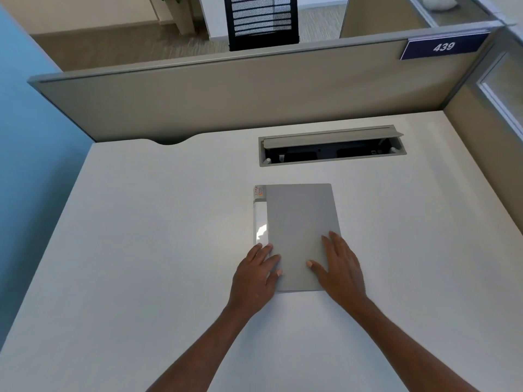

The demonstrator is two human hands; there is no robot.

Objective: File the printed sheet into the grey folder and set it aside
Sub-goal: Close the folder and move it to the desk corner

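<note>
The grey folder (300, 222) lies closed and flat on the white desk (141, 250), its glossy spine with a small orange label along the left edge. My left hand (254, 275) rests flat on the folder's near left corner, fingers spread. My right hand (339, 267) lies flat on the near right corner, fingers apart. Both palms press on the cover without gripping it. No printed sheet is visible; the closed cover hides whatever is inside.
A cable tray (331, 148) with its lid raised is set into the desk behind the folder. Beige partition walls (226, 94) close the back and right sides, with a blue sign reading 439 (443, 46). A black mesh chair (261, 21) stands beyond.
</note>
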